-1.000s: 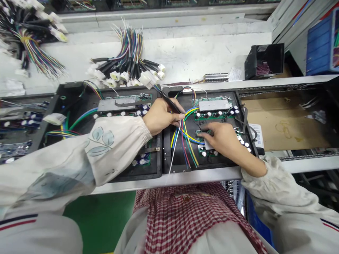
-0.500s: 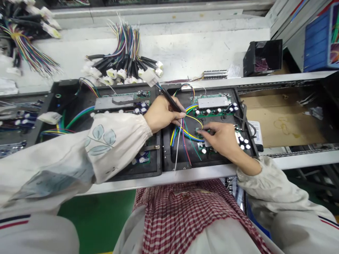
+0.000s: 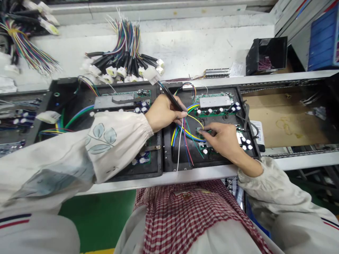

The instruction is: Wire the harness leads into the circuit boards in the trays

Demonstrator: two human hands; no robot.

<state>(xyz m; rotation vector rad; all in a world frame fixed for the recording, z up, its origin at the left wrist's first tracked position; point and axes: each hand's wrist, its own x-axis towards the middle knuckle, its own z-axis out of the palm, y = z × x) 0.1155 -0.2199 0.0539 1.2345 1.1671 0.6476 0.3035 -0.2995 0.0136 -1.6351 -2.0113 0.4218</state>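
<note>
My left hand [image 3: 162,112] is closed around a black-sheathed wire harness [image 3: 169,98] whose coloured wires [image 3: 185,141] fan out below the fingers over the floor of a black tray [image 3: 206,165]. The harness runs up to a white connector [image 3: 151,74] at the tray's back edge. My right hand [image 3: 224,139] rests on the lower green circuit board [image 3: 245,139], its fingertips pinched on a yellow wire end [image 3: 199,131] at the board's left edge. A second board [image 3: 215,106] with a metal plate lies at the tray's back.
A matching black tray [image 3: 79,95] with boards sits to the left under my left sleeve. Bundles of wire harnesses [image 3: 127,60] lie on the white bench behind. A black bin [image 3: 266,56] stands back right, with blue crates [image 3: 323,38] beyond. Brown cardboard [image 3: 286,120] lies to the right.
My right hand has slid up and left along the lower board, going from flat to pinching a yellow wire. The loose wires have shifted a little under my left hand.
</note>
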